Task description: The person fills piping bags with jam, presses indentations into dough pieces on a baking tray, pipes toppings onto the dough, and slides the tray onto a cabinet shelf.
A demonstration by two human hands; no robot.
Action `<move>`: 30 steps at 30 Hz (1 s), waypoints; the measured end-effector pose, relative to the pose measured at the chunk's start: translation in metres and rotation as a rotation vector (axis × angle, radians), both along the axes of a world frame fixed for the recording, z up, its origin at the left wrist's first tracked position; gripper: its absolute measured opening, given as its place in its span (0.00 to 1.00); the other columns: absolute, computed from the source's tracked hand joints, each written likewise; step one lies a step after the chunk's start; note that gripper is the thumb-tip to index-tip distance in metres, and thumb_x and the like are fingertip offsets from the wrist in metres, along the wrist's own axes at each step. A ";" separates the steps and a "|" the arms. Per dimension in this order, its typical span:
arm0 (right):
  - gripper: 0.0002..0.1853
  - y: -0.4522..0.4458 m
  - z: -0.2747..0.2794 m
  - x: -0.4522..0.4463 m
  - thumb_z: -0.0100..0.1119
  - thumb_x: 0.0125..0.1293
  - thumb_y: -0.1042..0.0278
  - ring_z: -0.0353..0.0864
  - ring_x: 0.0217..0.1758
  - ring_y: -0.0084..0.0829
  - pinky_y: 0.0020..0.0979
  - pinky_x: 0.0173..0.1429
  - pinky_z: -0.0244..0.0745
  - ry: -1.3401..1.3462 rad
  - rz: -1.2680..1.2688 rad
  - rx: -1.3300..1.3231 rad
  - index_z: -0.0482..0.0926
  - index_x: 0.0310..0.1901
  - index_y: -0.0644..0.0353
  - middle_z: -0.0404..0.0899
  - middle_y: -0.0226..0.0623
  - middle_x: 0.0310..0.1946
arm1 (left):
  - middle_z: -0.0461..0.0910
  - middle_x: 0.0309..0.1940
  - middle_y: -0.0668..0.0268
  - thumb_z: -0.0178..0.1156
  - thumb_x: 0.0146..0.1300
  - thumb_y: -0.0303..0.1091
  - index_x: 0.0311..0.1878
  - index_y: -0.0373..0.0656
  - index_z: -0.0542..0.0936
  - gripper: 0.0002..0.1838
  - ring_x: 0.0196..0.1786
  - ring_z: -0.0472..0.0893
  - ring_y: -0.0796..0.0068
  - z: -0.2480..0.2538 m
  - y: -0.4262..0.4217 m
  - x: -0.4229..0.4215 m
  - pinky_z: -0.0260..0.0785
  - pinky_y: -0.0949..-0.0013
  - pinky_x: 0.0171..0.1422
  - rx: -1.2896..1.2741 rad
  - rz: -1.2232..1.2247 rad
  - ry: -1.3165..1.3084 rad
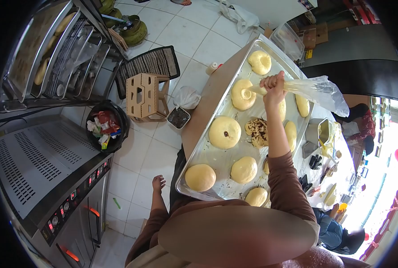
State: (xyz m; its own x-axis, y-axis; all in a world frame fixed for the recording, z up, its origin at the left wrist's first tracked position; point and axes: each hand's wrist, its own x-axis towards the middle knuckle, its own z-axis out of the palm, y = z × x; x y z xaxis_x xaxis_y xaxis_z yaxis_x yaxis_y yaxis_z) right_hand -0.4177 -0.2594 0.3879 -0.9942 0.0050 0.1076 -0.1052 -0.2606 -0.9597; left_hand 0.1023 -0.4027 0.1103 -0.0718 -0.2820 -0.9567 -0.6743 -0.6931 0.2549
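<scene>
My right hand (274,85) is wrapped round a clear plastic piping bag (317,91) above the metal tray (208,154). The bag's tip points left at a round dough bun (242,94) with a swirl of pale cream on it. Other dough pieces lie about: one with a small dark spot (225,132), one strewn with dark bits (257,132), and a plain one (200,177) at the tray's near left corner. My left hand (159,182) hangs beside the tray with nothing in it, its fingers apart.
An oven (51,156) and a rack of trays (51,53) stand at left. A waste bin (106,127), a brown stool (141,96) and a small tub (178,118) are on the floor. Another person (335,232) is at the lower right.
</scene>
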 end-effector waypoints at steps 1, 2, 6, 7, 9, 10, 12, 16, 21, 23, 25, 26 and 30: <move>0.22 0.005 0.000 -0.002 0.40 0.60 0.59 0.48 0.09 0.21 0.26 0.18 0.56 -0.001 -0.025 0.009 0.51 0.10 0.54 0.47 0.26 0.06 | 0.70 0.30 0.68 0.44 0.56 0.42 0.39 0.48 0.69 0.12 0.29 0.73 0.74 0.000 0.000 0.001 0.64 0.73 0.28 0.000 -0.001 -0.001; 0.22 0.010 -0.001 -0.003 0.40 0.60 0.59 0.49 0.09 0.21 0.26 0.18 0.56 -0.003 -0.050 0.019 0.53 0.11 0.55 0.48 0.26 0.06 | 0.70 0.30 0.68 0.44 0.56 0.42 0.39 0.48 0.69 0.12 0.29 0.73 0.74 0.000 0.000 0.001 0.64 0.72 0.28 0.002 0.001 -0.002; 0.22 0.028 -0.003 0.004 0.40 0.60 0.59 0.49 0.10 0.21 0.27 0.18 0.56 -0.045 0.013 0.036 0.53 0.11 0.55 0.48 0.26 0.06 | 0.70 0.30 0.68 0.44 0.56 0.41 0.39 0.48 0.69 0.12 0.29 0.73 0.73 -0.002 0.000 0.004 0.64 0.72 0.28 0.010 0.001 0.005; 0.22 0.029 -0.005 0.008 0.40 0.60 0.59 0.49 0.10 0.21 0.27 0.18 0.56 -0.059 0.030 0.036 0.53 0.11 0.55 0.48 0.26 0.07 | 0.70 0.30 0.68 0.45 0.56 0.41 0.39 0.48 0.69 0.12 0.29 0.73 0.73 -0.002 0.000 0.004 0.64 0.72 0.28 0.011 -0.002 0.008; 0.22 0.024 -0.005 0.013 0.40 0.60 0.59 0.48 0.09 0.21 0.26 0.18 0.55 -0.073 0.058 0.023 0.52 0.10 0.54 0.47 0.26 0.06 | 0.71 0.30 0.68 0.45 0.55 0.41 0.39 0.48 0.69 0.12 0.29 0.73 0.73 -0.003 0.000 0.002 0.64 0.72 0.28 0.010 0.005 0.004; 0.23 0.019 -0.004 0.015 0.40 0.60 0.59 0.47 0.09 0.21 0.26 0.17 0.54 -0.073 0.069 0.009 0.50 0.10 0.54 0.46 0.26 0.06 | 0.71 0.29 0.68 0.45 0.55 0.41 0.39 0.48 0.69 0.12 0.29 0.73 0.73 -0.002 0.000 0.000 0.64 0.72 0.28 0.009 0.008 0.002; 0.23 0.007 -0.001 0.018 0.39 0.60 0.59 0.45 0.09 0.21 0.26 0.17 0.54 -0.074 0.080 -0.022 0.49 0.10 0.53 0.45 0.26 0.06 | 0.71 0.29 0.68 0.46 0.55 0.41 0.39 0.48 0.69 0.11 0.29 0.73 0.73 -0.002 0.001 -0.001 0.64 0.72 0.28 0.000 0.010 0.012; 0.23 -0.005 0.000 0.005 0.40 0.60 0.59 0.45 0.09 0.21 0.26 0.17 0.53 -0.029 0.057 -0.048 0.49 0.10 0.53 0.45 0.26 0.06 | 0.71 0.29 0.68 0.46 0.55 0.41 0.38 0.48 0.69 0.11 0.28 0.73 0.73 -0.004 0.000 -0.001 0.64 0.72 0.27 0.005 0.016 0.008; 0.21 0.008 -0.002 -0.009 0.41 0.60 0.60 0.49 0.09 0.21 0.26 0.17 0.56 0.014 -0.015 -0.008 0.53 0.12 0.55 0.48 0.26 0.07 | 0.71 0.30 0.68 0.45 0.55 0.42 0.39 0.48 0.69 0.12 0.28 0.73 0.73 -0.004 0.001 0.003 0.64 0.73 0.27 0.022 0.013 -0.008; 0.20 0.016 0.000 -0.008 0.41 0.60 0.61 0.49 0.09 0.21 0.26 0.17 0.55 0.002 -0.068 0.020 0.54 0.12 0.55 0.49 0.25 0.07 | 0.71 0.30 0.68 0.45 0.55 0.42 0.40 0.48 0.69 0.12 0.28 0.73 0.73 -0.005 0.001 0.004 0.64 0.73 0.27 0.026 0.016 -0.014; 0.20 0.024 -0.002 -0.004 0.41 0.60 0.61 0.49 0.09 0.21 0.26 0.17 0.55 -0.022 -0.051 0.027 0.54 0.12 0.55 0.48 0.25 0.07 | 0.71 0.30 0.67 0.45 0.55 0.42 0.40 0.49 0.69 0.12 0.28 0.73 0.73 -0.006 0.001 0.005 0.64 0.73 0.27 0.028 0.025 -0.022; 0.20 0.027 -0.002 -0.001 0.41 0.60 0.61 0.49 0.09 0.21 0.26 0.17 0.55 -0.033 -0.043 0.030 0.54 0.12 0.55 0.48 0.25 0.07 | 0.71 0.30 0.67 0.45 0.55 0.42 0.40 0.48 0.69 0.12 0.28 0.73 0.73 -0.006 0.001 0.005 0.64 0.73 0.27 0.025 0.023 -0.017; 0.23 0.020 -0.001 0.015 0.40 0.60 0.60 0.45 0.09 0.21 0.25 0.16 0.52 -0.071 0.028 0.013 0.49 0.10 0.53 0.44 0.26 0.06 | 0.71 0.29 0.67 0.46 0.55 0.41 0.40 0.48 0.68 0.12 0.29 0.73 0.73 -0.005 0.002 0.002 0.64 0.72 0.28 0.014 0.022 0.011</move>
